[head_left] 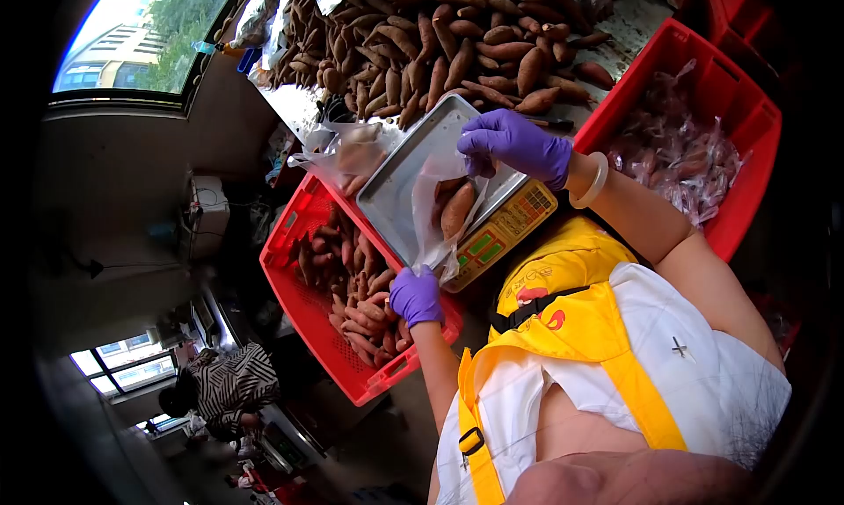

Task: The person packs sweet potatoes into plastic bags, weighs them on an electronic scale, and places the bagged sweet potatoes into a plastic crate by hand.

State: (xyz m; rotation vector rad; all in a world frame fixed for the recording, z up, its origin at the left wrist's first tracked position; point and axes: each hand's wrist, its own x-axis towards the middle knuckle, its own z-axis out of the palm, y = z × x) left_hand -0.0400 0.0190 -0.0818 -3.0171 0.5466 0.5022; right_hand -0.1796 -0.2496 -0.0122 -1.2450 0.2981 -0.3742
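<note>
My left hand point(416, 296), in a purple glove, is closed on the lower edge of a clear plastic bag point(425, 215). A few sweet potatoes point(458, 210) lie inside the bag, over the metal pan point(376, 187) of a scale. My right hand point(519, 146), gloved the same way, has its fingers curled together at the bag's other end, above the pan. Its fingertips are partly hidden. The scale's yellow panel point(507, 228) with green displays faces me, partly covered by the bag.
A large heap of sweet potatoes point(457, 52) covers the table behind the scale. A red crate point(352, 386) of loose sweet potatoes stands left; another red crate point(758, 123) with bagged ones stands right. A filled bag point(356, 153) sits by the pan. A person point(233, 386) is farther away.
</note>
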